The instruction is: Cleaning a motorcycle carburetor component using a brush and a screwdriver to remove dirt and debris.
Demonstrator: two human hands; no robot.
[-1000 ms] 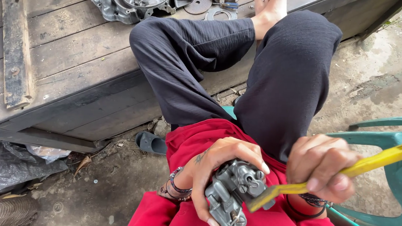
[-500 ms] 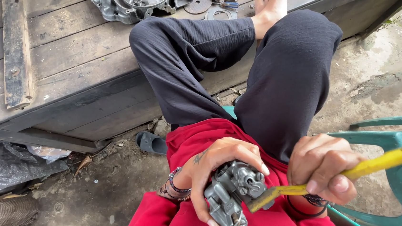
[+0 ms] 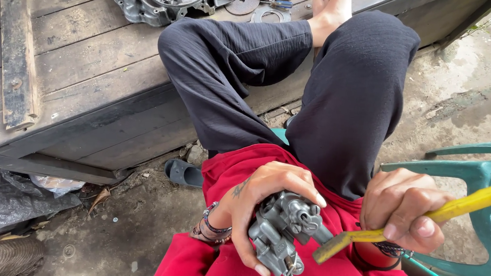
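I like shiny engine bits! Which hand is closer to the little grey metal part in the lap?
Left. The left hand wraps around the grey metal part, holding it over the red shirt. The right hand sits apart beside it, gripping a yellow tool whose tip reaches toward the part.

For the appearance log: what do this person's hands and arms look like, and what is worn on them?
Both hands are bare, no gloves. The left hand has a small dark tattoo near the thumb and beaded bracelets at the wrist. The right hand has a dark wristband. Red sleeves.
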